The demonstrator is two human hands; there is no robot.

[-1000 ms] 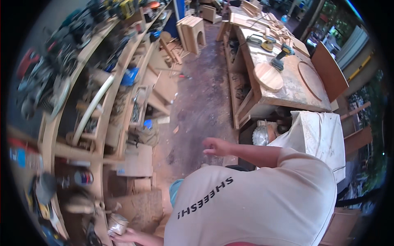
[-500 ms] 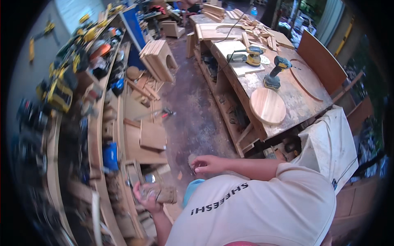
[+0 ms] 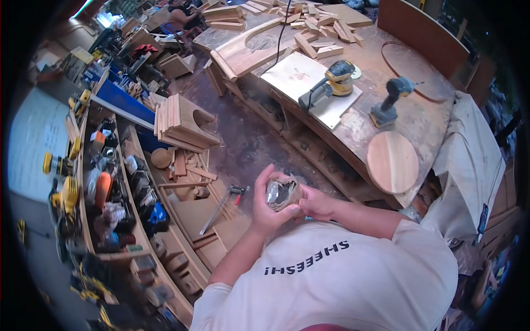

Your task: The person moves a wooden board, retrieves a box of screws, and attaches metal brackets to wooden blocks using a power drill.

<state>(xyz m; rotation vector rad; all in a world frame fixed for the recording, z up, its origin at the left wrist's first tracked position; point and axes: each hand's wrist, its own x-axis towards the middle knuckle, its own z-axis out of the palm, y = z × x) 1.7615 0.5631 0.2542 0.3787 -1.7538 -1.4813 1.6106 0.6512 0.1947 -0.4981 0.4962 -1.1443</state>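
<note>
In front of my shirt, both hands come together around a small brown crumpled bag (image 3: 295, 194). Its mouth is open toward me, with clear plastic and something dark inside that I cannot make out. My left hand (image 3: 266, 199) cups the bag from the left, its thumb along the near rim. From the right, the fingers of my right hand (image 3: 316, 203) grip the bag's edge, partly hidden behind it.
The workbench (image 3: 353, 146) ahead right carries a sander (image 3: 334, 83), a cordless drill (image 3: 391, 102), a round wooden board (image 3: 393, 161) and wood offcuts (image 3: 326, 33). Shelves (image 3: 118, 256) of tools line my left. Stacked cut panels (image 3: 179, 121) stand on the floor; a person (image 3: 185, 16) sits far back.
My left hand has brought the brown bag up from beside the shelves to my front. My right hand has joined it there. The view has turned, bringing the bench nearer.
</note>
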